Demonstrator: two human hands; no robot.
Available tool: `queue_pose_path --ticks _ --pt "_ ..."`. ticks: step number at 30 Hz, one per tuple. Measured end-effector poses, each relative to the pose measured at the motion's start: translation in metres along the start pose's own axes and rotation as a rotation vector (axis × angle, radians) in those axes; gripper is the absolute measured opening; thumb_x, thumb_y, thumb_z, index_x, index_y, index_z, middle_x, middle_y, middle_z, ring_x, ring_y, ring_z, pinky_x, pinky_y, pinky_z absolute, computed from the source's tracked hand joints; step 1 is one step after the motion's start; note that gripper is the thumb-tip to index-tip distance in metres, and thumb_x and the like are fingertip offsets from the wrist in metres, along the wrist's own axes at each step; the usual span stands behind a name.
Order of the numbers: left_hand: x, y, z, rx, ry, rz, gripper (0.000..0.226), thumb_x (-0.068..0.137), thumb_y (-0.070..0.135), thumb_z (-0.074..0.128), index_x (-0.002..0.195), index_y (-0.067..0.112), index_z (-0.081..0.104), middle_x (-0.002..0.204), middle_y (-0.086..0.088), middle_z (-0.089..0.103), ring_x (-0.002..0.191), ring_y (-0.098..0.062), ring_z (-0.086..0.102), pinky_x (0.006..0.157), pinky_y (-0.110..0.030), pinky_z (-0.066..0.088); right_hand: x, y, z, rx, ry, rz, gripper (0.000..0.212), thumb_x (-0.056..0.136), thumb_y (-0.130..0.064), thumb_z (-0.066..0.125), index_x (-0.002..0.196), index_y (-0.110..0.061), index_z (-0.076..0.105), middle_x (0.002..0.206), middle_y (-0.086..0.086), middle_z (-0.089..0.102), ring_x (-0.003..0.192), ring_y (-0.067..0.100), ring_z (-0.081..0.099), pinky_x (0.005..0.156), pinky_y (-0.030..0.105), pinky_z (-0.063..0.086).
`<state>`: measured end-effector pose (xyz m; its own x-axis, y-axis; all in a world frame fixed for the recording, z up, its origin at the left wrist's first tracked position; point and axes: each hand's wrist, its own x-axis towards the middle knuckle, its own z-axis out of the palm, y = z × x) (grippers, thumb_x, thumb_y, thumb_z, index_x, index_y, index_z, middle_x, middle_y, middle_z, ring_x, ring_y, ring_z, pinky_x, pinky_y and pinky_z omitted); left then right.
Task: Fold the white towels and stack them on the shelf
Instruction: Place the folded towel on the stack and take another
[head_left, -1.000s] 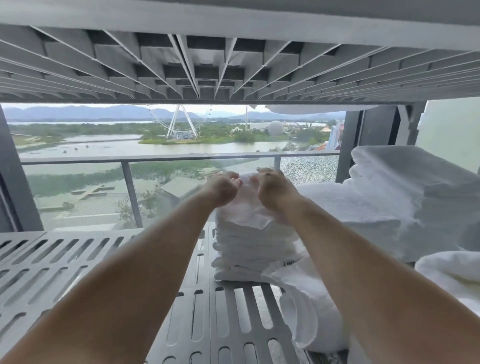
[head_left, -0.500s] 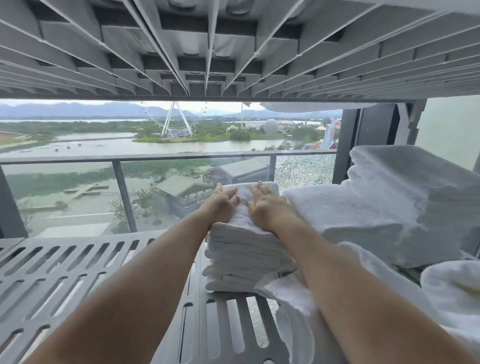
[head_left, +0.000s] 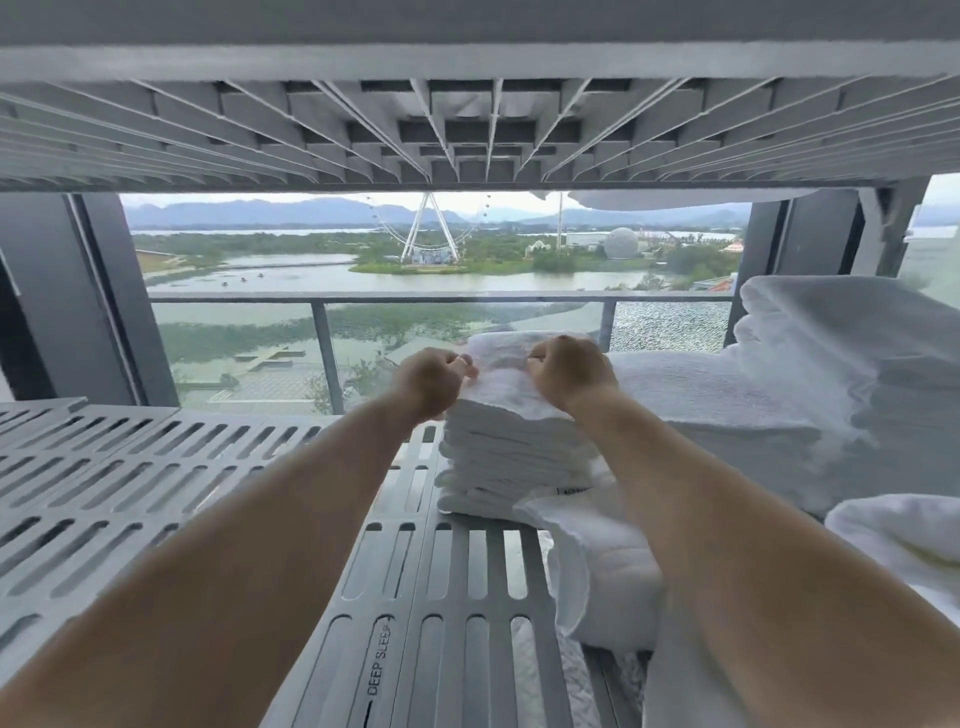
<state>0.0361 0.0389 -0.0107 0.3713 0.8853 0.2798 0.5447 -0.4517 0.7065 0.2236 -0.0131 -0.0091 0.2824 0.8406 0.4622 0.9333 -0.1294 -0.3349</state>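
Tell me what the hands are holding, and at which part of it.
Both hold the top towel of the folded stack on the shelf. The left hand pinches its left edge, the right hand grips its right side.

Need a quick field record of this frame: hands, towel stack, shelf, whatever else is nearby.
left hand: fingers curled, pinching top towel at its left edge
right hand: fingers curled, gripping the same towel's right side
stack: folded white towels, upright on shelf
shelf type: grey, slotted
right of stack: bigger towel pile
front of stack: loose towel, beneath right forearm
overhead: upper shelf underside
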Motion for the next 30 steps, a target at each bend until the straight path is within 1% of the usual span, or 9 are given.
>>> queue_pose_path --ticks 1,3,5,9,13,15,19,24,30 --pt "-0.009 -0.004 0.001 -0.02 0.063 -0.032 0.04 0.104 0.026 0.038 0.105 0.015 0.076 0.13 0.0 0.066 0.109 -0.022 0.063 0.094 -0.038 0.051 -0.005 -0.005 -0.004 0.029 0.014 -0.01 0.026 0.097 -0.027 0.052 0.106 -0.02 0.076 0.109 0.011 0.073 0.113 0.034 0.06 0.095 0.041 0.053" --pt "-0.028 -0.013 0.003 0.06 0.212 -0.099 0.045 0.101 0.032 0.034 0.092 0.019 0.075 0.112 -0.003 0.074 0.1 -0.023 0.065 0.09 -0.037 0.05 -0.016 -0.012 -0.01 0.071 0.015 -0.038 0.026 0.094 -0.021 0.052 0.092 -0.016 0.077 0.098 0.009 0.075 0.101 0.032 0.064 0.089 0.04 0.055" --pt "-0.047 -0.022 0.007 0.141 0.321 -0.165 0.047 0.099 0.037 0.03 0.091 0.02 0.073 0.099 -0.006 0.075 0.09 -0.026 0.066 0.084 -0.038 0.051 -0.03 -0.016 -0.015 0.1 0.02 -0.065 0.026 0.093 -0.021 0.053 0.09 -0.015 0.078 0.094 0.008 0.075 0.096 0.03 0.065 0.087 0.037 0.056" --pt "-0.08 -0.032 0.015 0.171 0.374 -0.255 0.049 0.097 0.039 0.028 0.091 0.018 0.071 0.097 -0.008 0.073 0.094 -0.033 0.063 0.087 -0.043 0.05 -0.059 -0.012 -0.024 0.1 0.06 -0.111 0.026 0.094 -0.022 0.054 0.091 -0.012 0.077 0.09 0.01 0.076 0.09 0.031 0.067 0.085 0.038 0.056" --pt "-0.105 -0.024 0.018 0.135 0.391 -0.234 0.045 0.096 0.042 0.037 0.071 0.015 0.064 0.073 -0.003 0.068 0.077 -0.028 0.062 0.061 -0.033 0.039 -0.09 -0.005 -0.045 0.079 0.045 -0.1 0.025 0.093 -0.023 0.054 0.093 -0.014 0.077 0.091 0.007 0.075 0.09 0.03 0.068 0.083 0.034 0.056" --pt "-0.118 -0.013 0.018 0.117 0.363 -0.193 0.04 0.095 0.041 0.042 0.072 0.015 0.062 0.071 -0.002 0.067 0.076 -0.027 0.062 0.059 -0.032 0.036 -0.109 -0.003 -0.055 0.063 0.05 -0.066 0.024 0.093 -0.024 0.055 0.1 -0.016 0.076 0.1 0.008 0.073 0.096 0.03 0.066 0.085 0.033 0.053" --pt "-0.153 0.007 0.022 0.079 0.204 -0.09 0.037 0.096 0.048 0.045 0.081 0.019 0.064 0.077 -0.001 0.07 0.077 -0.024 0.065 0.072 -0.036 0.05 -0.158 -0.006 -0.064 0.034 0.074 -0.024 0.025 0.094 -0.024 0.057 0.112 -0.016 0.073 0.116 0.014 0.064 0.105 0.032 0.062 0.095 0.038 0.051" --pt "-0.196 0.018 0.037 0.087 0.077 -0.023 0.03 0.094 0.054 0.049 0.088 0.026 0.059 0.081 0.007 0.063 0.076 -0.014 0.058 0.063 -0.032 0.038 -0.212 -0.012 -0.072 -0.104 0.075 0.006 0.032 0.091 -0.026 0.057 0.12 -0.019 0.066 0.12 0.012 0.063 0.107 0.032 0.061 0.096 0.04 0.048" --pt "-0.234 0.041 0.054 0.092 -0.071 0.001 0.057 0.094 0.051 0.052 0.049 0.018 0.041 0.048 0.004 0.051 0.055 -0.022 0.053 0.054 -0.032 0.035 -0.251 0.006 -0.092 -0.408 0.019 0.216 0.049 0.09 -0.025 0.053 0.138 -0.014 0.047 0.133 0.015 0.053 0.122 0.034 0.048 0.1 0.042 0.04"
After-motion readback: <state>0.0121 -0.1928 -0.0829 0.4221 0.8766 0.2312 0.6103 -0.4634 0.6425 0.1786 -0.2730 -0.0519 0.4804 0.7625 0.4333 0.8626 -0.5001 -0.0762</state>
